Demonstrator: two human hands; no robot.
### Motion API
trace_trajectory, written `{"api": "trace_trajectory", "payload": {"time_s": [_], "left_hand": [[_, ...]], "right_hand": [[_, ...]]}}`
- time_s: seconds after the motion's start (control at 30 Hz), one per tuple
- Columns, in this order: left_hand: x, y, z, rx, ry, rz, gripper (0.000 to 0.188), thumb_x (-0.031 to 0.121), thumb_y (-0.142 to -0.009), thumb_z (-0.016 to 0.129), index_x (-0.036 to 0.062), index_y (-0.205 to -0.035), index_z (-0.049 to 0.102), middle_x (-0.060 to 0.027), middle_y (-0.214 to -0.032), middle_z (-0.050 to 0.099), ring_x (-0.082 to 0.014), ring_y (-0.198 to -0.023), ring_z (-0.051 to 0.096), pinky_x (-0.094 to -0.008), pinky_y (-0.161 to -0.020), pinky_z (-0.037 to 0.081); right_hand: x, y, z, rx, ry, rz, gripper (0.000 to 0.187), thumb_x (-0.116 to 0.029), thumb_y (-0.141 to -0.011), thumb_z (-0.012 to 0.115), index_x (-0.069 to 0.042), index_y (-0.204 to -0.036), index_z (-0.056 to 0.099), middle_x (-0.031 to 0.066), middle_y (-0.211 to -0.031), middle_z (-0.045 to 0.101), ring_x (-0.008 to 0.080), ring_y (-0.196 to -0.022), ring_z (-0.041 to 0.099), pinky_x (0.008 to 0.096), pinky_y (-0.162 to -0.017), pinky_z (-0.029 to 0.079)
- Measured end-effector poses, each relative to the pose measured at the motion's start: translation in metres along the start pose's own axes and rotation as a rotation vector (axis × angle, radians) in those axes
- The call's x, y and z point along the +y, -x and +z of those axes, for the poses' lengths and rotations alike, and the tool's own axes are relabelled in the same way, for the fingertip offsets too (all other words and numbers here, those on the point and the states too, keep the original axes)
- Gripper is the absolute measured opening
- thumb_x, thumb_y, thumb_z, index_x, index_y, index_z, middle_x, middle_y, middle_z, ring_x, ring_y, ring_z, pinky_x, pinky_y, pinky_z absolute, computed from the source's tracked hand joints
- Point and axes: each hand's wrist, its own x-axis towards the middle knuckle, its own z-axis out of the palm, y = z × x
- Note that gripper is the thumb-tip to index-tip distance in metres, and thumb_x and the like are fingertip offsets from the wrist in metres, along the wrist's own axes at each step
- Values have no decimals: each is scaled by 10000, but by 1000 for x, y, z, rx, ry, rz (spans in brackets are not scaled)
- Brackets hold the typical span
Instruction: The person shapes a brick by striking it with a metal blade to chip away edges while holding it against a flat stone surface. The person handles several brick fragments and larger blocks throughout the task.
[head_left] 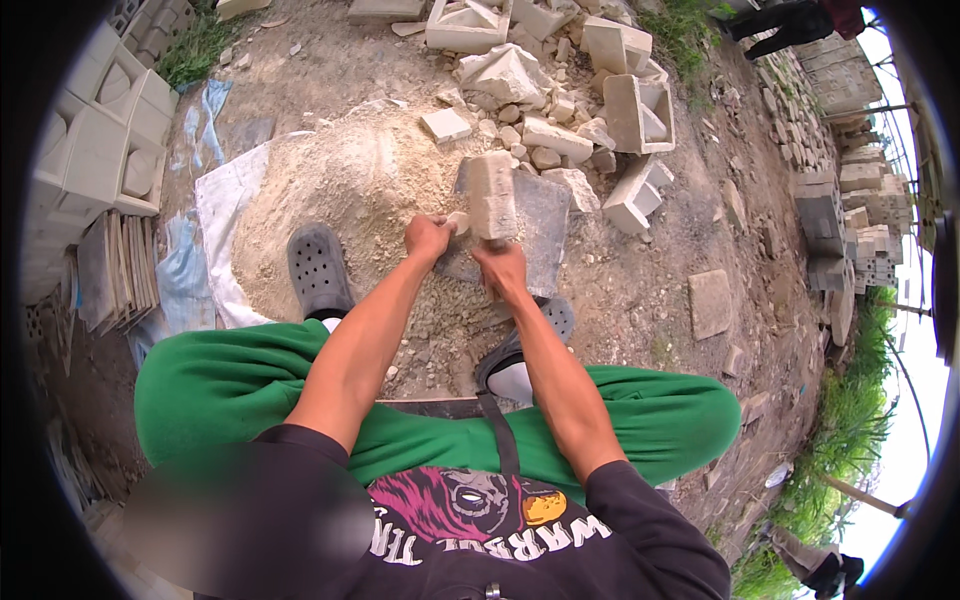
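1. Works low over a dark slab [545, 225], with its right edge showing beside the arms and its far edge close to rubble.
2. Pinches a small pale piece [458, 222] in the left hand [428, 238], over the slab's left part.
3. Clamps the right hand [502, 268] around the near end of a pale block-headed mallet [491, 195], just right of the left hand but apart from it.
4. Shows bare earth between the slab and a flat square stone [711, 303] on the right.
5. Sits outdoors on dirt ground [670, 270], knees spread, with gray clogs [318, 268] planted left and right.
6. Has crumbled stone [325, 190] heaped ahead-left, partly over a white sheet [220, 198].
7. Faces a rubble heap [520, 85] with broken hollow blocks [638, 110], crowding the far side.
8. Includes pale blocks [100, 135] and stacked tiles [122, 270] at far left, gray blocks [823, 215] at far right.
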Motion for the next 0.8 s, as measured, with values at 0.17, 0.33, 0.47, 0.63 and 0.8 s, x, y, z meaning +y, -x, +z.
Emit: {"api": "trace_trajectory", "payload": {"time_s": [0.17, 0.33, 0.47, 0.63, 0.8], "left_hand": [[-7, 0, -9, -6, -34, -8, 370, 331, -758, 811, 115, -1056, 789, -164, -997, 756, -303, -923, 734, -379, -844, 555], [4, 6, -10, -32, -37, -3, 380, 284, -798, 785, 47, -1094, 767, -161, -973, 765, -244, -881, 740, -351, -811, 544], [4, 1, -2, 8, -9, -35, 361, 277, -792, 791, 47, -1069, 775, -159, -954, 767, -228, -842, 738, -354, -789, 548], [-4, 0, -7, -46, -23, -79, 362, 273, -779, 799, 53, -1066, 777, -155, -971, 767, -235, -868, 743, -350, -802, 552], [2, 5, -11, 5, -51, -4, 383, 293, -772, 802, 53, -1070, 774, -150, -993, 765, -241, -897, 742, -342, -823, 551]], "right_hand": [[-68, 0, -19, 90, 95, -17, 296, -273, -765, 761, 14, -769, 687, 83, -587, 643, 181, -524, 626, 348, -510, 488], [-72, -11, -17, 244, 123, -551, 299, -260, -770, 738, 26, -849, 702, 221, -709, 680, 304, -569, 658, 408, -569, 518], [7, 3, 1, 127, 276, -89, 352, -309, -756, 763, 21, -872, 727, 179, -722, 700, 266, -617, 697, 395, -606, 533], [-43, 8, -12, 99, 161, 36, 342, -320, -741, 766, 16, -783, 720, 91, -605, 663, 198, -589, 674, 378, -592, 529], [-67, -7, -8, 196, 258, -246, 294, -270, -734, 747, -3, -854, 710, 237, -784, 695, 412, -772, 697, 436, -643, 531]]}}
